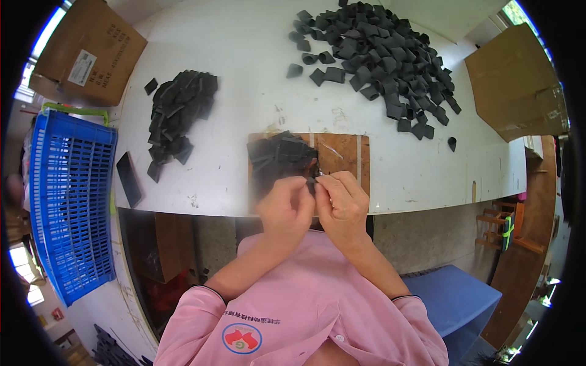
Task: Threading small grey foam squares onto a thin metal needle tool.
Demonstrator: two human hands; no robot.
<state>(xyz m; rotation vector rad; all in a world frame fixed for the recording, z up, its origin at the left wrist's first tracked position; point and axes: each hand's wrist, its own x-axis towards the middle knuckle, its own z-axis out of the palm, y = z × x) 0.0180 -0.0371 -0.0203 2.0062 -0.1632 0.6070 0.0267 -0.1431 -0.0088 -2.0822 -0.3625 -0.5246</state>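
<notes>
Close together at the table's front edge, my left hand (pixel 284 206) and my right hand (pixel 343 204) are both closed in a pinch. Between their fingertips is a small black piece (pixel 311 182), mostly covered by the fingers. Under and just beyond them lies a brown wooden board (pixel 345 160) with pale strips across it. A heap of flat black strip-like pieces (pixel 281 152) covers the board's left part, next to my left hand. Farther off at the right spreads a large pile of black looped pieces (pixel 390 58). Another pile of flattened black pieces (pixel 181 110) sits at the left.
The white table (pixel 250 73) carries a dark phone (pixel 129 180) near its left edge. Cardboard boxes stand at the far left (pixel 91 52) and far right (pixel 516 85). A blue plastic basket (pixel 73 207) is beside the table's left end. Below right is a blue stool-like surface (pixel 448 299).
</notes>
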